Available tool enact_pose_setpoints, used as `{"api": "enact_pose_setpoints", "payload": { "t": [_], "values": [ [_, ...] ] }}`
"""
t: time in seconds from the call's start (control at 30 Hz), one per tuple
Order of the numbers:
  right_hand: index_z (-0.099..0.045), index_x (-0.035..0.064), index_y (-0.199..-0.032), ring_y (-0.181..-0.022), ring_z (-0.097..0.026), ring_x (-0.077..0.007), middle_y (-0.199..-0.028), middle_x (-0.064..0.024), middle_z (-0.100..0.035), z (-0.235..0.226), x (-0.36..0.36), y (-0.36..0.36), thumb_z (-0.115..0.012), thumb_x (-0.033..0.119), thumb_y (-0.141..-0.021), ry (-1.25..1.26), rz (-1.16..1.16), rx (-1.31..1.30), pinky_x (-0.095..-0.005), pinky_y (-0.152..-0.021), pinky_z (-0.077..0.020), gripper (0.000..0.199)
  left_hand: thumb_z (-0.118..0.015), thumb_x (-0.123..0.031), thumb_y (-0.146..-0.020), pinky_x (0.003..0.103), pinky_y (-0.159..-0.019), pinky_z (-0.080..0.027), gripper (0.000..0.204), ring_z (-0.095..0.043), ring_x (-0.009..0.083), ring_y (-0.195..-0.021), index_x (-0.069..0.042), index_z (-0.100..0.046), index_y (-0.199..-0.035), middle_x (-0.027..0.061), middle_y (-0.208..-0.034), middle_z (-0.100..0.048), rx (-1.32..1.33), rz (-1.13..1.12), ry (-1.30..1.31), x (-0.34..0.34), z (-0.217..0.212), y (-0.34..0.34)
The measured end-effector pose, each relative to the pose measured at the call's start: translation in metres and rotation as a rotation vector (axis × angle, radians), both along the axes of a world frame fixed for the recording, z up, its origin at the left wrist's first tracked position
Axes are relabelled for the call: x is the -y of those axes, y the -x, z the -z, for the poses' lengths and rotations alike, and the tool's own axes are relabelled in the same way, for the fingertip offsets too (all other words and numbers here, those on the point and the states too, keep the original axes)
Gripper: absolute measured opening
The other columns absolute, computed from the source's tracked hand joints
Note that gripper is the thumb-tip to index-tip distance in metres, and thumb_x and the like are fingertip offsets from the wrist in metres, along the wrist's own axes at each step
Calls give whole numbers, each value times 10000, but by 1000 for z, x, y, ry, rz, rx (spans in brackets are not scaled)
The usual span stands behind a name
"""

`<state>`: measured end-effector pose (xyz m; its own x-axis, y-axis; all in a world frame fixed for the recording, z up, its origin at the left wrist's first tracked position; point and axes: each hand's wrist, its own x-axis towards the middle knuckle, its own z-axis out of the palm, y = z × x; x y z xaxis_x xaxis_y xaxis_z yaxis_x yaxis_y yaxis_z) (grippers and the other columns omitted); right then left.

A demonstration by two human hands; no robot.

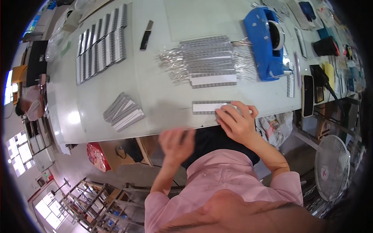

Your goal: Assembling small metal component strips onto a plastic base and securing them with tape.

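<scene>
**One strip under the right hand, plus a rough headcount of the bench**

So the table [167, 93] was the big thing here, and I'll place everything off the blue dispenser [262, 50]. Well left of it sat the rows [101, 43] of strips; just left, the stack [210, 58] with wires sticking out both sides. Way down and left of it was a loose pile [125, 113].

Left hand [176, 141]: down-left of the dispenser at the near table edge, motion-blurred, so I couldn't tell whether it was spread or closed. Right hand [239, 122]: below the dispenser, fingers bent over the right end of the strip [204, 107]. Pinching or just resting? Couldn't tell. The strip lay flat, below and left of the dispenser, with a thin wire [186, 108] at its left end.

IMO doing it well meant light, flat fingertip pressure, steadying the free end with the other hand and not snagging that wire.

Count: one table, two rows, one dispenser, one stack, one pile, two hands, one strip by itself, one knife [146, 35] up-left of the dispenser. Overlapping strips and the stack's wires: no honest count possible, sorry.
</scene>
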<state>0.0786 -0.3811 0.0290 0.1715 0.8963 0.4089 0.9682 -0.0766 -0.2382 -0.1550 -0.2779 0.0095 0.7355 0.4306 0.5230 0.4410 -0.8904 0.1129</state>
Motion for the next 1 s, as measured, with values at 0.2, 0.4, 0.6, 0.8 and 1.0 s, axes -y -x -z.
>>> {"api": "enact_pose_setpoints", "payload": {
  "t": [0.2,0.4,0.6,0.8,1.0],
  "values": [
    [-751,184,-970,-922,-592,-182,-952,52,-642,-2,34,-15,-784,204,-705,-170,46,31,-400,-871,-297,268,-753,-334,-826,551,-1091,-336,505,-421,333,-1283,-200,-661,-1304,105,-1379,-496,-96,85,388,25,-9,-80],
    [-768,192,-925,-877,-562,-186,-848,60,-608,9,55,-39,-793,140,-691,-134,284,-27,-397,-845,-293,241,-753,-361,-831,593,-1103,-310,552,-407,361,-1284,-194,-635,-1343,132,-1355,-463,-191,110,442,25,-14,-83],
    [-781,182,-962,-885,-561,-179,-827,79,-597,13,31,-32,-799,150,-721,-160,260,-96,-397,-832,-290,244,-741,-359,-848,596,-1109,-309,559,-373,379,-1286,-192,-615,-1367,165,-1386,-412,-229,26,422,35,-15,-88],
    [-791,176,-1015,-875,-549,-178,-834,66,-593,19,21,-22,-789,158,-726,-179,204,-90,-393,-843,-291,290,-738,-372,-849,597,-1100,-310,571,-366,398,-1282,-183,-606,-1372,187,-1388,-403,-226,24,391,38,-13,-89],
    [-759,148,-1048,-858,-576,-140,-852,79,-602,17,21,-20,-760,204,-776,-146,190,108,-380,-810,-304,278,-695,-486,-865,575,-1093,-301,618,-361,378,-1288,-210,-574,-1405,170,-1376,-409,-200,19,390,39,-13,-91]
  ]
}}
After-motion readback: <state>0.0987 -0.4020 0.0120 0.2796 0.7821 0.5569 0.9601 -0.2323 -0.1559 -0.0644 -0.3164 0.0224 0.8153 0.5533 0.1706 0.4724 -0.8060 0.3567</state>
